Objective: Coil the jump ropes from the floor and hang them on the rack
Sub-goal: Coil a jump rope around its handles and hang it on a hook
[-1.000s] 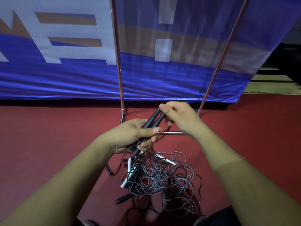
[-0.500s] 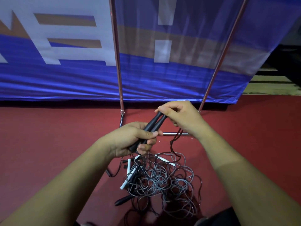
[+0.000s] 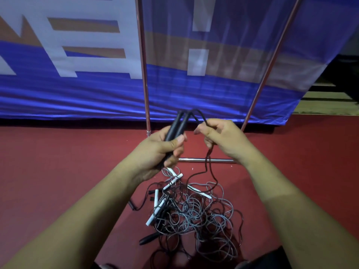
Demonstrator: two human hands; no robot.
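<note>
1. The left hand (image 3: 165,146), in front of the rack (image 3: 144,84), is curled round two black handles (image 3: 177,126) held side by side.
2. Tangled jump ropes (image 3: 196,214) (grey and black cords, some white handles) lie on the red floor (image 3: 58,171) before the rack.
3. The right hand (image 3: 223,136), also before the rack, pinches the black cord (image 3: 209,154) coming from the handles.

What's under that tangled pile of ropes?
Red floor shows through gaps in the rope pile, with white handles and a black handle poking out; anything beneath its dense middle is hidden.
</note>
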